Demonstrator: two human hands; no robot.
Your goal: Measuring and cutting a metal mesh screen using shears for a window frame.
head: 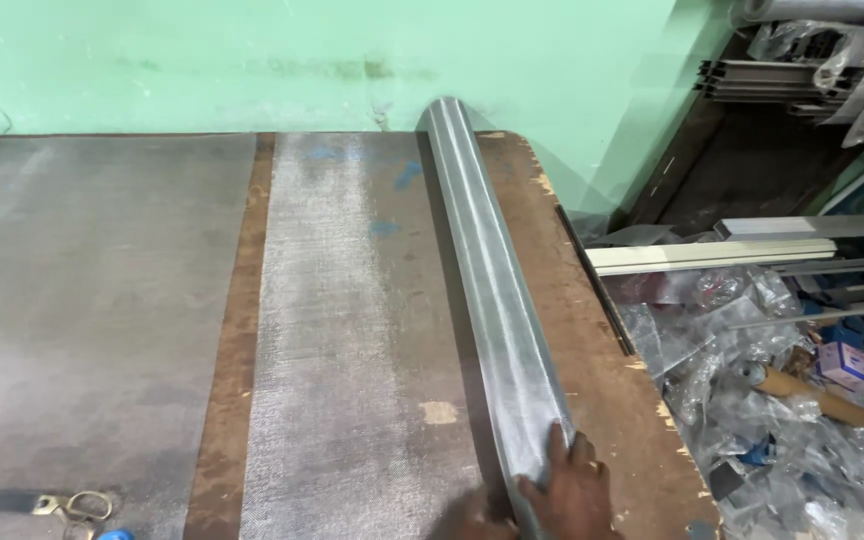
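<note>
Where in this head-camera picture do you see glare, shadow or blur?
Head view: soft sheen runs along the long grey roll of wire mesh; a dark shadow lies along its left side on the brown wooden table; the hand at the roll's near end is dark and slightly soft; the crumpled clear plastic wrapping on the right glints; the upper right corner is smeared.

A long grey roll of fine wire mesh [487,290] lies across the brown table, running from the far edge by the green wall down to the near edge, its loose sheet spread flat leftward, near end under fingers.
</note>
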